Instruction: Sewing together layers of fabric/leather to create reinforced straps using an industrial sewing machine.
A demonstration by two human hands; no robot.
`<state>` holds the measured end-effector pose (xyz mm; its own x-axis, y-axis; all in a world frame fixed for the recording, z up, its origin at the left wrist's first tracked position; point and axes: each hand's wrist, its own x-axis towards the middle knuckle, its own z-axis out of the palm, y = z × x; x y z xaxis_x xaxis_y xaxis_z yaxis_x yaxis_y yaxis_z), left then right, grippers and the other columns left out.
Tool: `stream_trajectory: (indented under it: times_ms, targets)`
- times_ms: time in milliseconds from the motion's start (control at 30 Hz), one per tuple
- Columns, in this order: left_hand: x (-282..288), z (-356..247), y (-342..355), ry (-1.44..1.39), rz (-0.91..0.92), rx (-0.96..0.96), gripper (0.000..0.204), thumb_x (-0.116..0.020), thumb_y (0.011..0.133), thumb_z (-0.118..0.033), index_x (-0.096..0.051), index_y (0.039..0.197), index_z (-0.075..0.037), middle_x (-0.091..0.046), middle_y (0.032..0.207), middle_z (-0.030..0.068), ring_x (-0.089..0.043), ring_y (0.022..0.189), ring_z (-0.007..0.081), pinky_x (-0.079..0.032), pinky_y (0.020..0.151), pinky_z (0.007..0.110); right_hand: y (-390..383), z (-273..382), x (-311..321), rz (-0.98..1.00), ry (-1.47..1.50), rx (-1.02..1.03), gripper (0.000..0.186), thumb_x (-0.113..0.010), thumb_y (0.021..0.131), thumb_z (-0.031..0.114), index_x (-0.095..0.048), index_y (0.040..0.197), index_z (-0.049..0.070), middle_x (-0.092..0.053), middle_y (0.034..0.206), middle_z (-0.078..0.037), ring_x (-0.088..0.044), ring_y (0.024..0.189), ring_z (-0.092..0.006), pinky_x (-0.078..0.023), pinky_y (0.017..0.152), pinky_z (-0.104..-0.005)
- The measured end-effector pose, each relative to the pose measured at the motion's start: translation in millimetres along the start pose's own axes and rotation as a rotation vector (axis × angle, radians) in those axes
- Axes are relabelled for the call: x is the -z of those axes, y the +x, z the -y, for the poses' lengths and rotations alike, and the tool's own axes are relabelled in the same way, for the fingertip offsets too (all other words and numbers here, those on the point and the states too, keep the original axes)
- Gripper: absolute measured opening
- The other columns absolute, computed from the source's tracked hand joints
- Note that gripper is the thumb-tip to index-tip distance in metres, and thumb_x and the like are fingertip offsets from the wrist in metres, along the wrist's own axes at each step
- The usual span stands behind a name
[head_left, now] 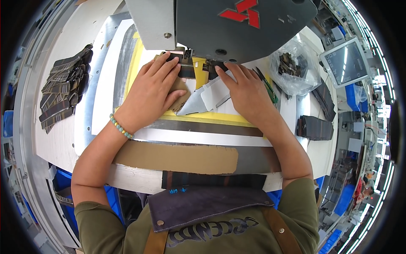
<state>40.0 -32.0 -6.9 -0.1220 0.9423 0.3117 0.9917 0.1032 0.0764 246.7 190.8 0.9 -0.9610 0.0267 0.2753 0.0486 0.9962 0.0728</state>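
Under the head of a grey sewing machine [241,38] lies a dark striped fabric piece [187,71], partly hidden by my fingers and the machine. My left hand [154,86] is open, its fingertips stretched flat on the fabric's left part and its thumb over a tan cardboard piece [181,99]. On the right, my right hand [247,91] is also open, with index finger extended and fingertips resting at the fabric's right end. Between the hands, a yellow guide piece [200,73] points down to a pointed metal plate [196,103].
A heap of striped fabric pieces [65,86] lies at the left. To the right are green-handled scissors [270,91], a clear plastic bag [295,67] holding dark pieces, a folded dark stack [315,128] and a screen [345,62]. A tan cardboard strip [177,157] runs along the front.
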Motion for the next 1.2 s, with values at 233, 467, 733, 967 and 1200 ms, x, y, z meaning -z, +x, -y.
stream_trajectory:
  times_ms: [233,467,733,967,1200]
  targets:
    - [2,-1,1,-0.011,0.013,0.01,0.062,-0.072,0.103,-0.036,-0.061,0.146,0.008,-0.057,0.156,0.0192,-0.044,0.155,0.035,-0.039,0.125,0.047,0,2,2,0.001,0.012,0.006,0.051,-0.063,0.091,0.002,-0.067,0.143,0.001,-0.062,0.141,-0.019,-0.063,0.133,-0.0348,-0.054,0.109,-0.0467]
    - [0,0,0,-0.006,-0.001,-0.005,0.062,-0.072,0.102,-0.036,-0.061,0.145,0.008,-0.056,0.156,0.0195,-0.044,0.154,0.0349,-0.04,0.125,0.047,0,3,2,0.003,0.017,-0.001,0.051,-0.063,0.092,0.003,-0.066,0.142,0.001,-0.062,0.141,-0.019,-0.063,0.133,-0.0349,-0.054,0.11,-0.0467]
    - [0,0,1,-0.007,-0.011,-0.006,0.062,-0.072,0.103,-0.035,-0.061,0.146,0.008,-0.057,0.155,0.0197,-0.043,0.155,0.0357,-0.039,0.126,0.047,0,1,2,0.005,0.008,-0.009,0.051,-0.063,0.092,0.003,-0.066,0.143,0.002,-0.062,0.141,-0.018,-0.063,0.132,-0.0345,-0.054,0.108,-0.0465]
    - [7,1,11,-0.15,-0.187,0.109,0.052,-0.074,0.102,-0.031,-0.066,0.14,0.005,-0.064,0.134,0.0215,-0.055,0.134,0.0401,-0.047,0.113,0.049,-1,-3,1,-0.017,0.042,-0.014,0.054,-0.064,0.091,0.001,-0.067,0.144,0.003,-0.061,0.143,-0.017,-0.062,0.134,-0.0346,-0.055,0.108,-0.0462]
    - [3,20,21,-0.528,-0.169,0.416,0.045,-0.077,0.1,-0.026,-0.069,0.134,0.003,-0.064,0.124,0.0215,-0.067,0.104,0.0385,-0.056,0.093,0.045,3,-13,13,0.046,0.188,-0.017,0.049,-0.067,0.094,0.003,-0.068,0.143,0.003,-0.061,0.145,-0.018,-0.061,0.135,-0.0353,-0.056,0.107,-0.046]
